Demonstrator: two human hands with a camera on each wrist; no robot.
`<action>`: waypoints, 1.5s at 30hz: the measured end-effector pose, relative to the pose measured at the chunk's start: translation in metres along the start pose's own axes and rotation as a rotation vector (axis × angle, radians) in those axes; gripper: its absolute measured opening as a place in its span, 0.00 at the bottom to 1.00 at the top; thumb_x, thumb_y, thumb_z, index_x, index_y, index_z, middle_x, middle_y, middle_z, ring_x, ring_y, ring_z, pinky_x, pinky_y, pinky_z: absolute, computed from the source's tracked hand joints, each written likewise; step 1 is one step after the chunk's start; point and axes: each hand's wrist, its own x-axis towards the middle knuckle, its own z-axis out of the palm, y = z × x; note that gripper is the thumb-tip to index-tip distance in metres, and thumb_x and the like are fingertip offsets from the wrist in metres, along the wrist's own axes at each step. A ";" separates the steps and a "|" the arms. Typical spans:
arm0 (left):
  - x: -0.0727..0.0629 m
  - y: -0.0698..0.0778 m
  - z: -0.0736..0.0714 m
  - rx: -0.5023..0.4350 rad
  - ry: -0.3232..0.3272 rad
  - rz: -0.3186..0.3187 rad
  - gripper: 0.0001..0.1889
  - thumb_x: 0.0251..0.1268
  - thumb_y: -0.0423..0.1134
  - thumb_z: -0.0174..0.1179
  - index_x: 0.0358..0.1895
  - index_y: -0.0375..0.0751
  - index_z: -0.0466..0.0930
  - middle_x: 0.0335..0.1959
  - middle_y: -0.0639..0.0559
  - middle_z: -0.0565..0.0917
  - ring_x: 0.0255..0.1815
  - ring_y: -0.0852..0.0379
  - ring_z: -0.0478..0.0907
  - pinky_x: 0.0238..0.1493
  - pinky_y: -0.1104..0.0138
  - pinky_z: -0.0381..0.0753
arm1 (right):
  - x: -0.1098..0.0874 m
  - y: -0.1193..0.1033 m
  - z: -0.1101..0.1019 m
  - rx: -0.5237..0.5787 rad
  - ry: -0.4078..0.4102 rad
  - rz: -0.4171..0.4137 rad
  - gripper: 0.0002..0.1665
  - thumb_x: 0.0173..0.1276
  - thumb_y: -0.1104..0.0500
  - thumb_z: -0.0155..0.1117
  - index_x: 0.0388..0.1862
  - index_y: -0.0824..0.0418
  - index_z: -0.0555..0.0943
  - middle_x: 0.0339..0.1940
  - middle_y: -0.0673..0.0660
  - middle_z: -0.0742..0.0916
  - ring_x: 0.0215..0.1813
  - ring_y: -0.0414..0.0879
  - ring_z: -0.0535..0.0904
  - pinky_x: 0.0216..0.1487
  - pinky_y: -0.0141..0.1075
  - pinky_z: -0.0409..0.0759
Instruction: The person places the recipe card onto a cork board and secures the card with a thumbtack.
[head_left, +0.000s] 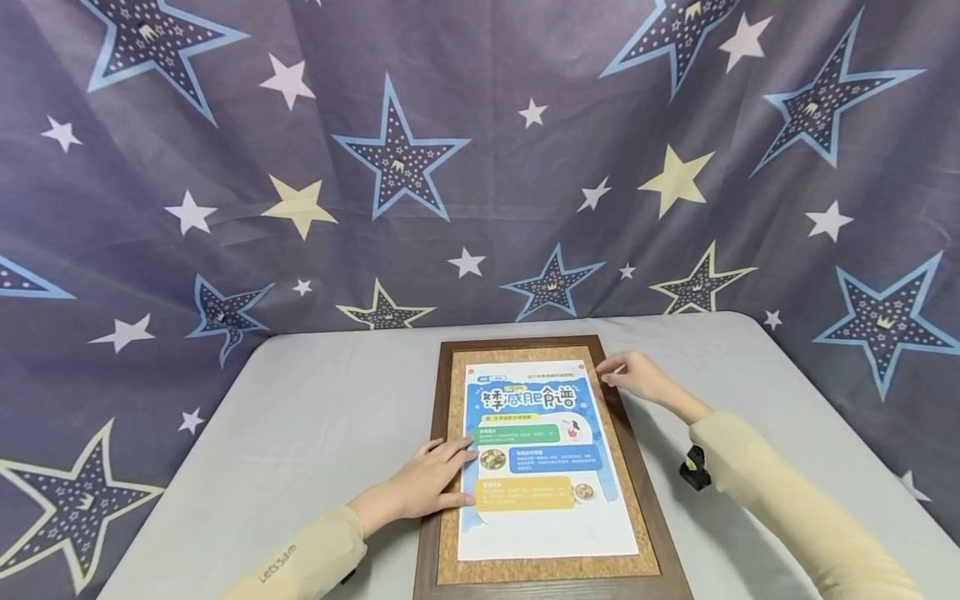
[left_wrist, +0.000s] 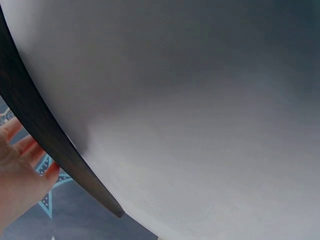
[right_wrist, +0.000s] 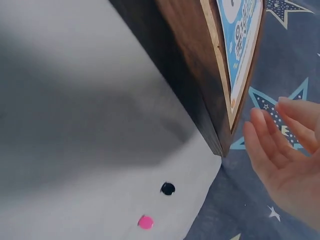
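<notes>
1. A printed poster (head_left: 547, 535) lies on a brown-framed corkboard (head_left: 551, 570), an orange dot (head_left: 581, 365) near each top corner.
2. Left hand (head_left: 426, 482): fingers spread, gripping nothing, at the poster's left edge.
3. Right hand (head_left: 639, 377): fingers loosely bent, empty, beside the corkboard's upper right.

Head view high, wrist views beside frame (head_left: 636, 467)

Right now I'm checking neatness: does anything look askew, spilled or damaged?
Nothing stands out: the poster sits roughly straight inside the wooden frame, and no spill or tear shows.
</notes>
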 end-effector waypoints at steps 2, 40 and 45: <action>0.000 0.000 -0.001 0.005 -0.007 -0.004 0.35 0.59 0.62 0.45 0.63 0.41 0.61 0.66 0.42 0.57 0.66 0.50 0.54 0.63 0.50 0.52 | -0.004 -0.001 -0.002 -0.008 0.002 -0.002 0.13 0.60 0.70 0.55 0.42 0.77 0.77 0.36 0.68 0.82 0.31 0.55 0.80 0.32 0.36 0.78; 0.000 0.002 -0.001 0.006 -0.018 -0.018 0.35 0.59 0.62 0.45 0.63 0.41 0.60 0.67 0.43 0.57 0.67 0.51 0.53 0.63 0.51 0.52 | -0.064 0.044 -0.038 -0.125 0.078 0.043 0.11 0.52 0.73 0.61 0.36 0.77 0.77 0.31 0.69 0.82 0.29 0.54 0.79 0.30 0.36 0.77; 0.000 0.002 -0.001 0.012 -0.019 -0.015 0.35 0.59 0.62 0.45 0.63 0.41 0.60 0.67 0.43 0.57 0.67 0.51 0.53 0.63 0.51 0.52 | -0.068 0.048 -0.038 -0.148 0.060 0.063 0.11 0.52 0.71 0.62 0.36 0.76 0.78 0.30 0.68 0.82 0.30 0.54 0.79 0.31 0.39 0.78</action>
